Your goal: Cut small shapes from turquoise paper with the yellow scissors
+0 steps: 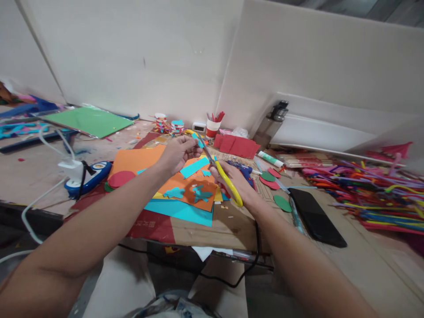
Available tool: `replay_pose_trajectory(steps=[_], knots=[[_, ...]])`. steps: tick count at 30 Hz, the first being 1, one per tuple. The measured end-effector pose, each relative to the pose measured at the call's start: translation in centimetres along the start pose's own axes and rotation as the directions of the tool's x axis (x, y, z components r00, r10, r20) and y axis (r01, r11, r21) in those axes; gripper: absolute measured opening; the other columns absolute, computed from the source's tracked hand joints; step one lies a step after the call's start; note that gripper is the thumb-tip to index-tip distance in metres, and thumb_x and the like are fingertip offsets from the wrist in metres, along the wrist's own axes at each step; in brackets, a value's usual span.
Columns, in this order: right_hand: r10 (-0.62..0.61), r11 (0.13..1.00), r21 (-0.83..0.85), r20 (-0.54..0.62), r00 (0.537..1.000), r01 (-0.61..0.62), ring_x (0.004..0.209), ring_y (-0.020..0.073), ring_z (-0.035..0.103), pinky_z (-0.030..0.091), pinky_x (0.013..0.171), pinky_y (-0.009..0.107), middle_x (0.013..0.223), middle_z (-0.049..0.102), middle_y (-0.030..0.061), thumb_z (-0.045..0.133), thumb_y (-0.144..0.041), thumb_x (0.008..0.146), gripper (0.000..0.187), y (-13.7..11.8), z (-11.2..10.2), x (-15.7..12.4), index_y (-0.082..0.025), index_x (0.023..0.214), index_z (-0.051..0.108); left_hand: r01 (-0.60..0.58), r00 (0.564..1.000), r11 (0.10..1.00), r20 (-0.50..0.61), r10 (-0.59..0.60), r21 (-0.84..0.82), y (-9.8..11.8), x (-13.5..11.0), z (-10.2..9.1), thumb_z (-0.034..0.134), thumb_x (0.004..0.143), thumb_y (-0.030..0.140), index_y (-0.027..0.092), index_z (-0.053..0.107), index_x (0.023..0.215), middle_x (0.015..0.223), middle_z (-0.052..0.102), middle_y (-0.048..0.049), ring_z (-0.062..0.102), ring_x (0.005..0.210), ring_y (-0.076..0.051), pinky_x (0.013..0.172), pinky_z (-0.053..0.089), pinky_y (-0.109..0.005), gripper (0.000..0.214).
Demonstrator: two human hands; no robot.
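My left hand pinches a small piece of blue paper above the table. In my right hand is a pair of yellow-handled scissors, its blades reaching up beside that paper. Whether the blades touch the paper I cannot tell. Below both hands lie orange sheets, with a blue strip and blue cut-out shapes on top. A larger blue sheet sticks out from under the orange toward the front edge.
A black phone, a glue stick and many pipe cleaners lie to the right. Red paper, a bottle and a cup of red sticks stand behind. A blue power strip and green sheets are left.
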State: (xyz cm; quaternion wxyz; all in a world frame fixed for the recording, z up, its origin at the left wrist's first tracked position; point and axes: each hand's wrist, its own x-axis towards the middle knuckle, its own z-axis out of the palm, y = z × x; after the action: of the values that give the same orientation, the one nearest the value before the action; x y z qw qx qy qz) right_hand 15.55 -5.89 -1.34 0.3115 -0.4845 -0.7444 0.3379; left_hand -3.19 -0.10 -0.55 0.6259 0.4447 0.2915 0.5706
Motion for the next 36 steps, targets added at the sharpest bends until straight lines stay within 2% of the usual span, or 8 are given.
replay_pose_trajectory(steps=[9, 16, 29, 36], knots=[[0.051, 0.998, -0.038, -0.007, 0.999, -0.051, 0.050, 0.0085, 0.042, 0.034, 0.046, 0.022, 0.063, 0.047, -0.0035, 0.051, -0.060, 0.084, 0.041, -0.1, 0.0, 0.0, -0.020, 0.082, 0.050, 0.003, 1.000, 1.000, 0.003, -0.003, -0.013, 0.0, -0.1, 0.0, 0.060, 0.082, 0.014, 0.013, 0.055, 0.072, 0.064, 0.065, -0.0019, 0.063, 0.058, -0.009, 0.062, 0.051, -0.021, 0.011], [0.022, 0.999, -0.040, -0.002, 1.000, -0.022, 0.051, 0.0091, 0.043, 0.035, 0.047, 0.022, 0.066, 0.049, -0.0025, 0.050, -0.058, 0.085, 0.039, 0.4, -0.1, 0.1, -0.020, 0.092, 0.056, 0.000, 1.000, 1.000, 0.012, 0.000, -0.001, 0.0, 0.0, -0.2, 0.062, 0.082, 0.015, 0.012, 0.057, 0.072, 0.064, 0.065, -0.0026, 0.062, 0.058, -0.009, 0.062, 0.051, -0.021, 0.011], [0.001, 0.999, -0.044, -0.028, 1.000, -0.002, 0.049, 0.0090, 0.041, 0.033, 0.046, 0.022, 0.061, 0.047, -0.0029, 0.051, -0.058, 0.084, 0.040, -0.3, 0.0, -0.3, -0.019, 0.079, 0.054, 0.021, 1.000, 1.000, 0.013, -0.021, -0.002, 0.0, 0.0, -0.4, 0.061, 0.082, 0.015, 0.011, 0.060, 0.074, 0.065, 0.066, -0.0030, 0.063, 0.058, -0.008, 0.063, 0.051, -0.021, 0.009], [0.028, 0.999, -0.026, -0.040, 0.999, -0.029, 0.048, 0.0090, 0.044, 0.035, 0.045, 0.021, 0.060, 0.048, -0.0038, 0.051, -0.057, 0.085, 0.038, -0.5, 0.1, -0.6, -0.020, 0.085, 0.052, 0.038, 0.999, 0.999, 0.037, -0.038, -0.016, 0.2, -0.3, -0.3, 0.063, 0.079, 0.015, 0.011, 0.060, 0.075, 0.062, 0.064, -0.0023, 0.062, 0.056, -0.009, 0.058, 0.050, -0.021, 0.007]])
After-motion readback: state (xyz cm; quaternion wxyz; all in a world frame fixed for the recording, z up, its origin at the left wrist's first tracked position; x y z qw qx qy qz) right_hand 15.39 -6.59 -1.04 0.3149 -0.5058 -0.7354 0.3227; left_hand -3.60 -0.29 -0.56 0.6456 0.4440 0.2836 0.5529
